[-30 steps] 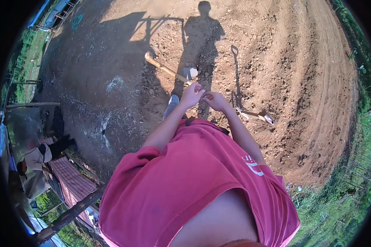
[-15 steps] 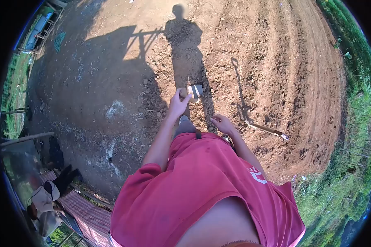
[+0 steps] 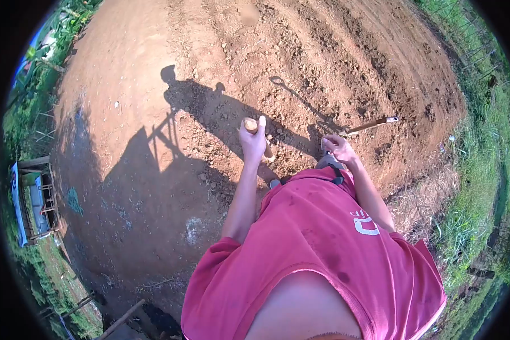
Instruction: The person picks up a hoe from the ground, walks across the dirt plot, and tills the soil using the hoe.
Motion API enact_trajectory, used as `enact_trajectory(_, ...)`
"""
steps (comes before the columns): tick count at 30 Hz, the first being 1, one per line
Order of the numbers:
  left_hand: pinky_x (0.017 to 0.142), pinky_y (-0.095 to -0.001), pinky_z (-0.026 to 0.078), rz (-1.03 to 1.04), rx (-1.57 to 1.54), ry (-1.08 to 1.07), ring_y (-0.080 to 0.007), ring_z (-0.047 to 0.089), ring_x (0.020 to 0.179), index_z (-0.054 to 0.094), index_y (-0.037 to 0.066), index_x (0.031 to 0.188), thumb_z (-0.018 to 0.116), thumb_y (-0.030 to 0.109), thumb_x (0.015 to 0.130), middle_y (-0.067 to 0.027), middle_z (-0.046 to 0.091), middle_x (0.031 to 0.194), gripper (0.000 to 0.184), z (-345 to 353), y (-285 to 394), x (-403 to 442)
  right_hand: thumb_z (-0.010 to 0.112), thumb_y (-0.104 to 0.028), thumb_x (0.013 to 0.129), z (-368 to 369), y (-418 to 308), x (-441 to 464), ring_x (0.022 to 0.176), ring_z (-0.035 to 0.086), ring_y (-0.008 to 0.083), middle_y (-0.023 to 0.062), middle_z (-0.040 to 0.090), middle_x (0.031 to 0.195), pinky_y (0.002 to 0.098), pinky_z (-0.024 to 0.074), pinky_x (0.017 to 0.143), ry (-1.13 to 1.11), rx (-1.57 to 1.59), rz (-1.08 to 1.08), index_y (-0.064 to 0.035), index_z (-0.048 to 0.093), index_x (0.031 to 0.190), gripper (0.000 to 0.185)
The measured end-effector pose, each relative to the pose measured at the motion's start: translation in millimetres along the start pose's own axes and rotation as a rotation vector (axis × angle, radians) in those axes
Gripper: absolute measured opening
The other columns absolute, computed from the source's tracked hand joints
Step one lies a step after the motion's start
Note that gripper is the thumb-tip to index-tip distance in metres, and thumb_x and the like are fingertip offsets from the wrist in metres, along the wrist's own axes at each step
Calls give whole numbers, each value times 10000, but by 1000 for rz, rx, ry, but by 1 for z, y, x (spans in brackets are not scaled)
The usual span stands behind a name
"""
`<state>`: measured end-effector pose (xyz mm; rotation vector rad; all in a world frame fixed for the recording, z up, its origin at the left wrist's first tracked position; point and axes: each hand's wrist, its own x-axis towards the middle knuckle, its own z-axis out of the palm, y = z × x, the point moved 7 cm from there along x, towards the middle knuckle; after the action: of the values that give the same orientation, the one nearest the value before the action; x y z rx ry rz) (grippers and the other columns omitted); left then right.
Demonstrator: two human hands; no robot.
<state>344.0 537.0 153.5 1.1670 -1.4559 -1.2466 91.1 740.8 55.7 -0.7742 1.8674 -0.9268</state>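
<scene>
My left hand (image 3: pixel 254 140) is wrapped round the wooden handle (image 3: pixel 269 152) of what looks like a hoe. The handle's rounded top end pokes out above my fingers, with my thumb raised beside it. The hoe's blade cannot be made out. My right hand (image 3: pixel 339 148) hangs in front of my right leg, its fingers curled together; whether anything is in them is hidden. Just beyond it, a long-handled tool (image 3: pixel 374 125) with a wooden shaft stands in the soil, apart from my hand as far as I can see. Its shadow has a loop-shaped grip.
Loose, clumpy brown soil (image 3: pixel 300 51) with furrows stretches ahead and to the right. Smoother shaded ground (image 3: pixel 147 226) lies to the left. Green grass (image 3: pixel 476 187) borders the right side. A small wooden shelter (image 3: pixel 37 198) stands at the far left, and a pole (image 3: pixel 122 318) lies at lower left.
The view has turned left to right across the ground, so the shadows and standing tool sit differently. My left hand still grips the handle; the blade has gone from sight. My right fingers curl more tightly.
</scene>
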Motion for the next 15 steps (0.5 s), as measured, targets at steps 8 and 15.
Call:
enact_trajectory(8,501,-257,504,149,-168,106,-72,492,468,532,68,826,684,154,923,15,497,577,200,52,89,78,613,-394,954,-55,-47,80,893,609,146,78,675,956,309,494,824,-14,-69,-136,1,626,1220,477)
enact_trajectory(15,483,-231,410,142,-193,-30,-70,530,526,555,44,764,665,113,928,3,551,609,209,179,165,123,514,-605,941,-120,-69,195,1018,653,220,149,676,1090,336,505,921,-296,42,-35,-1,558,1305,706)
